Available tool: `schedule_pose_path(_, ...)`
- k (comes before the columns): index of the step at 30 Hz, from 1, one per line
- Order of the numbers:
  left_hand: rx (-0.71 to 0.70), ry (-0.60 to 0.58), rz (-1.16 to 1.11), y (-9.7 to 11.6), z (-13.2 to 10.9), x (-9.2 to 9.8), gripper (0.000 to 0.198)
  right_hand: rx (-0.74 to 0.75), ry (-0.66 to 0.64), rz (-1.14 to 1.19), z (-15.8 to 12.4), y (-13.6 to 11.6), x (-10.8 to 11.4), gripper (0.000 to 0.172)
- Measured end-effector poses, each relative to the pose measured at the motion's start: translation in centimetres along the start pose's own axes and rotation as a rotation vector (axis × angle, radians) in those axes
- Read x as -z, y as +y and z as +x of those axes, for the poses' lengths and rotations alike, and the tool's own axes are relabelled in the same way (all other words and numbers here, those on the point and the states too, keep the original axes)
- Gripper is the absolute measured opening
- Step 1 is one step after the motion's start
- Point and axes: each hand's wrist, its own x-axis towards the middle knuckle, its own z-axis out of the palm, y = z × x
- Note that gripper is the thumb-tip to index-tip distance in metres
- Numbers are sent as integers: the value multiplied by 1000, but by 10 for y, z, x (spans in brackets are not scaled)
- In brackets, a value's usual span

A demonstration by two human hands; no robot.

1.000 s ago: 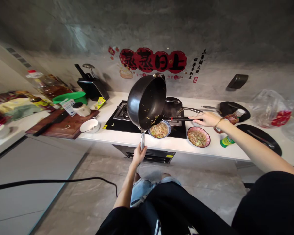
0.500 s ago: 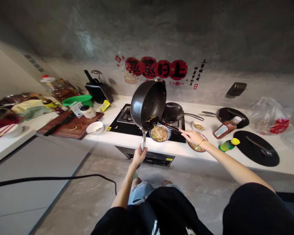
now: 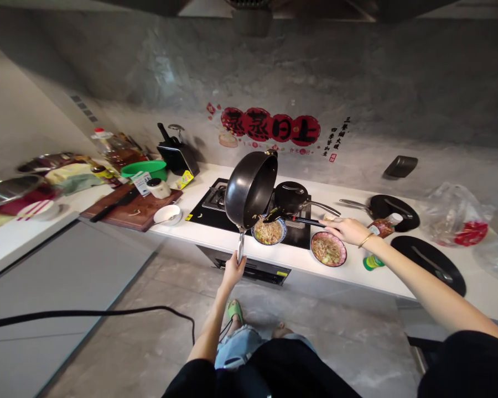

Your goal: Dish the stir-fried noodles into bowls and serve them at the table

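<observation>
kitchen, seen from over a person's shoulders. a white counter (image 3: 332, 196) runs along a grey wall (image 3: 382, 105) with red-and-black lettering (image 3: 271, 126). on the left lie a cutting board (image 3: 160, 215) with a knife (image 3: 113, 207) on it, a jar (image 3: 160, 189), a green basin (image 3: 145, 169) and, just beside the board, a white bowl (image 3: 172, 216). on the right are a pink bowl (image 3: 342, 243) of food, a red bottle (image 3: 377, 226), a green bottle (image 3: 373, 262), two black discs (image 3: 419, 260) and a plastic bag (image 3: 452, 213). the right arm (image 3: 410, 271) crosses in front of both bottles, hiding part of each. the stove (image 3: 207, 218) is partly covered by a raised wok (image 3: 238, 193); a small pan (image 3: 290, 196) stands over its right side.

the wok is deep, round, dark and glossy outside, with a shiny metal handle (image 3: 240, 246). the board is reddish-brown and looks like wood; the stove top is smooth and black; the bag is clear and crumpled with a red patch. the blue bowl (image 3: 285, 231) is round with a patterned rim, heaped with pale, stringy food.

the wok is tilted steeply, its mouth turned right and its lower lip just above the blue bowl, which sits at the front of the stove. the left hand (image 3: 234, 270) is wrapped tightly around the wok's handle. the right hand (image 3: 342, 229) is curled around the spatula (image 3: 305, 220), whose dark head is by the wok's lip, over the blue bowl. strands of food lie at that lip; whether the spatula touches the wok i cannot tell.
</observation>
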Motion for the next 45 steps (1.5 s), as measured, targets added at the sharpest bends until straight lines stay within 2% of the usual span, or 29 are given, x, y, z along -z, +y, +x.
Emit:
schedule_pose_path(5, -4, -25, -39, -7, 7, 0, 23, -168, -112, -66, 32, -41, -10, 46)
schedule_pose_path(9, 21, -36, -57, -9, 17, 4, 22, -188, -234, -126, 50, -71, -7, 47)
schedule_pose_path(13, 45, -38, -48, -15, 24, 8, 20, -171, -265, -133, 33, -68, -8, 46)
schedule_pose_path(17, 41, -13, -72, -16, 27, 10, 19, -214, -227, -3, 4, -54, -26, 43)
schedule_pose_path(20, 49, -6, -103, -15, 28, 12, 19, -298, -40, 342, -14, -55, -51, 42)
schedule_pose_path(22, 54, -2, -126, -15, 29, 12, 20, -448, 51, 697, -24, -64, -71, 44)
schedule_pose_path(24, 72, 8, -159, -15, 29, 12, 21, -683, 1, 1111, -31, -80, -91, 46)
schedule_pose_path(26, 109, 17, -210, -13, 28, 12, 23, -893, -125, 1497, -34, -99, -111, 43)
schedule_pose_path(28, 166, 22, -279, -10, 27, 12, 24, -993, -232, 1777, -32, -117, -129, 37)
schedule_pose_path(31, 246, 16, -384, -5, 27, 16, 25, -1046, -322, 1983, -25, -130, -145, 29)
schedule_pose_path(34, 282, -3, -457, -4, 28, 24, 27, -1106, -365, 1995, -21, -127, -143, 26)
schedule_pose_path(38, 310, -17, -547, -8, 27, 31, 30, -1146, -362, 1810, -27, -109, -117, 30)
schedule_pose_path(42, 328, -47, -661, -9, 23, 33, 35, -1051, -292, 1553, -34, -97, -92, 40)
schedule_pose_path(45, 343, -69, -745, -4, 18, 33, 38, -954, -176, 1334, -37, -101, -98, 48)
